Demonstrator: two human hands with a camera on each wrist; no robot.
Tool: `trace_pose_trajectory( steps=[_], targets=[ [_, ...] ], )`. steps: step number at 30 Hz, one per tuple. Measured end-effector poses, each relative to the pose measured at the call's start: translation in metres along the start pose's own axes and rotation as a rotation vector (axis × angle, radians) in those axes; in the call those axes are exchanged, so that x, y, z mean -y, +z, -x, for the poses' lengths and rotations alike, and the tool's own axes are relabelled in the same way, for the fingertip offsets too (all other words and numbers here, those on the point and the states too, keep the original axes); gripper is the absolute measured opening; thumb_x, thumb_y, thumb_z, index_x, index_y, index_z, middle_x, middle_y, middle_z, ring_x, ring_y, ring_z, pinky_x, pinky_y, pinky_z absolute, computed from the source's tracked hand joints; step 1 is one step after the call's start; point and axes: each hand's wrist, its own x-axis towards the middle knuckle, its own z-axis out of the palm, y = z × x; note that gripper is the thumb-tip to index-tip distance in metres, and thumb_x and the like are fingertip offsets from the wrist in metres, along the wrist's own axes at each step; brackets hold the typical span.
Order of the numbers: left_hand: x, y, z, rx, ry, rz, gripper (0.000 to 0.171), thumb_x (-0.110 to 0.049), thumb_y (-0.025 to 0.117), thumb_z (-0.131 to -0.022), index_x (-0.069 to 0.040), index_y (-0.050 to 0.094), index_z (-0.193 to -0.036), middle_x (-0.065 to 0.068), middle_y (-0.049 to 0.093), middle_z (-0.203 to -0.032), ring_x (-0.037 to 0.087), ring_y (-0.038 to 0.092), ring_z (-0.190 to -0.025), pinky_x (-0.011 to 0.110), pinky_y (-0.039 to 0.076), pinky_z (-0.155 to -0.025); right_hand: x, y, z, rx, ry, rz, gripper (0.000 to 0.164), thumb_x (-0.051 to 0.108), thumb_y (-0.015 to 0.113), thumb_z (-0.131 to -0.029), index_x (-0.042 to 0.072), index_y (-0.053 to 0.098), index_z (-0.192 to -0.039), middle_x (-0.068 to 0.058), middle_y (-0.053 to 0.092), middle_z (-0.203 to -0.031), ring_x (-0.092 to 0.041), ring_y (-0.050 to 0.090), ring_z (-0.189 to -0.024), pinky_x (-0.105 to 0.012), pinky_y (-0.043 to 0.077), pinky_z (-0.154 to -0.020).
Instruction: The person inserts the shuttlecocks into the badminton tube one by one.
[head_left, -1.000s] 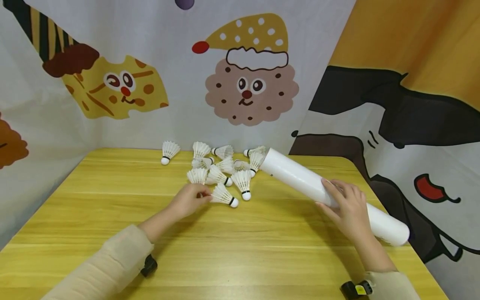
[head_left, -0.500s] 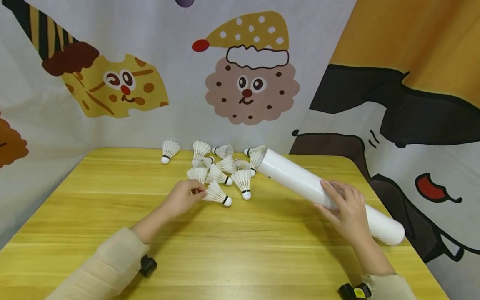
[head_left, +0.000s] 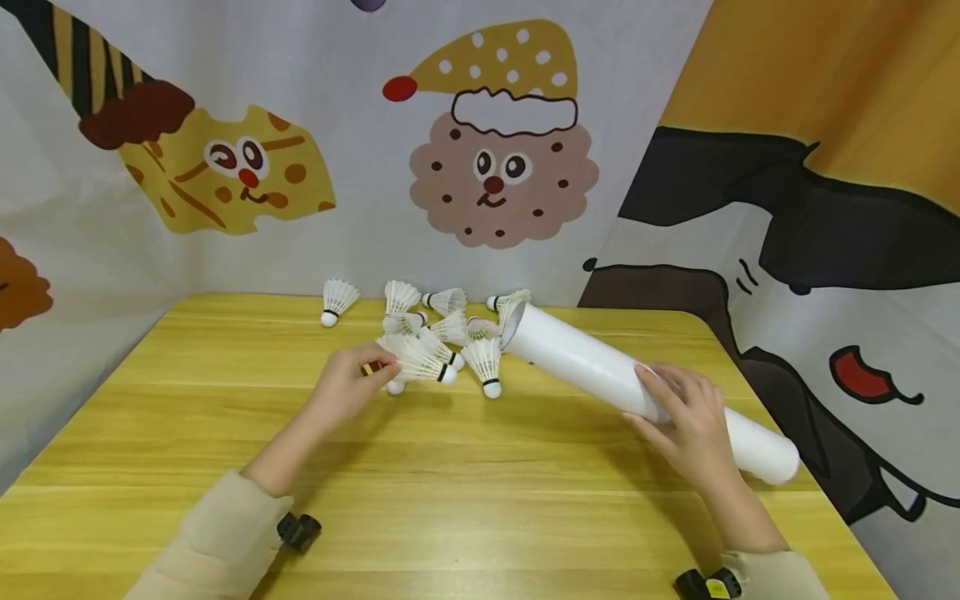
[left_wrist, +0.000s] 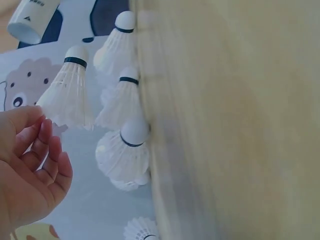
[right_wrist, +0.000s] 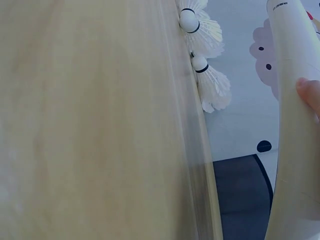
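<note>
My left hand (head_left: 347, 385) pinches a white shuttlecock (head_left: 420, 360) by the rim of its feather skirt, its cork pointing right. In the left wrist view that shuttlecock (left_wrist: 70, 90) is lifted off the table, held between thumb and fingertips. My right hand (head_left: 690, 425) grips a long white tube (head_left: 585, 358) around its middle. The tube slants, its open end facing the shuttlecocks at upper left; what is inside cannot be seen. In the right wrist view only a finger (right_wrist: 309, 92) shows on the tube.
Several loose shuttlecocks lie in a cluster, one of them (head_left: 483, 365) nearest the tube. Another shuttlecock (head_left: 339, 302) lies apart at the back left. The wooden table (head_left: 480, 500) meets a printed cloth (head_left: 300, 258) at its back edge.
My left hand has moved left and slightly up with the pinched shuttlecock, lifting it over the others. The right hand and the tube have shifted slightly left.
</note>
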Motion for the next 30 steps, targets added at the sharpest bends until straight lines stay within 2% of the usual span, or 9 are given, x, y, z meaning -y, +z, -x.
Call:
trace_pose_trajectory(
  steps=[9,17,23,30],
  targets=[
    [-0.012,-0.011,-0.002,-0.083,-0.010,-0.004,0.006,-0.005,0.068,-0.089,-0.001,0.072,-0.089,0.006,0.068,-0.086,0.019,0.056,-0.071,0.028,0.047,-0.062,0.002,-0.001,0.000,-0.006,-0.018,-0.011,0.060,0.057,0.058,-0.088,0.008,0.065,-0.121,-0.022,0.059,-0.113,-0.045,0.050,-0.097,-0.052,0.031,-0.073],
    [-0.024,-0.018,-0.005,-0.179,0.038,0.044,0.004,-0.002,0.070,-0.087,0.001,0.072,-0.088,0.007,0.068,-0.088,0.015,0.056,-0.075,0.026,0.047,-0.066,0.005,0.001,0.000,-0.012,-0.033,-0.039,0.058,0.056,0.060,-0.088,0.008,0.065,-0.121,-0.022,0.059,-0.114,-0.045,0.051,-0.098,-0.053,0.031,-0.075],
    [-0.031,-0.016,-0.004,-0.191,0.085,0.089,0.004,0.001,0.069,-0.086,0.000,0.073,-0.085,0.007,0.069,-0.088,0.013,0.057,-0.076,0.024,0.048,-0.065,0.007,0.002,0.002,-0.020,-0.055,-0.057,0.057,0.054,0.061,-0.089,0.006,0.065,-0.120,-0.023,0.059,-0.112,-0.046,0.051,-0.097,-0.056,0.032,-0.077],
    [-0.044,-0.015,-0.002,-0.185,0.134,0.142,0.003,-0.001,0.070,-0.086,0.000,0.073,-0.086,0.005,0.068,-0.089,0.012,0.055,-0.073,0.022,0.046,-0.064,0.010,0.003,0.003,-0.024,-0.070,-0.057,0.056,0.054,0.061,-0.088,0.008,0.066,-0.119,-0.022,0.060,-0.112,-0.044,0.052,-0.097,-0.053,0.033,-0.078]
  ],
)
